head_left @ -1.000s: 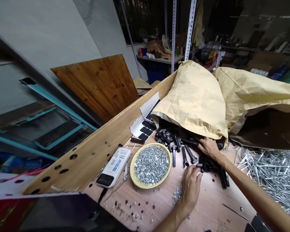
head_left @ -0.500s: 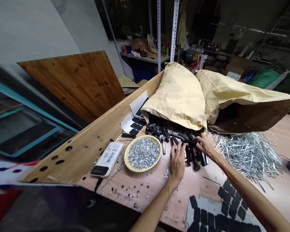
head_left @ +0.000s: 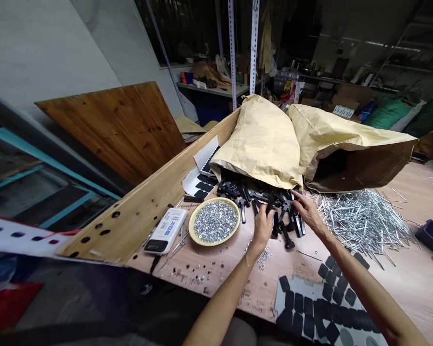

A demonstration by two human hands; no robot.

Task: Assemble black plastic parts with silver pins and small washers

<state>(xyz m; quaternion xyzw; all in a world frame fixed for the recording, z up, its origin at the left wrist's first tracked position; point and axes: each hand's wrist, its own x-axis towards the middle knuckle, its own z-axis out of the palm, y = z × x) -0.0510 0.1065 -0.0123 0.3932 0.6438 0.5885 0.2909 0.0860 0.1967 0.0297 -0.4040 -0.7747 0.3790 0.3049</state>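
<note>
Parts [head_left: 245, 194] heaped at sack [head_left: 260, 144] mouth, bowl [head_left: 214, 221] beside.
Left grip [head_left: 265, 222] clamped on one; right grip [head_left: 303, 206], cannot tell; bare surface [head_left: 292, 269] near edge.

The left hand [head_left: 262, 229] and right hand [head_left: 306, 211] rest among black parts [head_left: 243, 194] spilling from a tan paper sack [head_left: 263, 144] on the bench [head_left: 216, 274]. The left hand is just right of a yellow dish [head_left: 211, 243] of silver nuts [head_left: 214, 221]. The right hand lies near a heap of metal rods [head_left: 361, 216].

Black T-shaped bolts [head_left: 263, 202] lie heaped, spilling from the sack's mouth.
</note>
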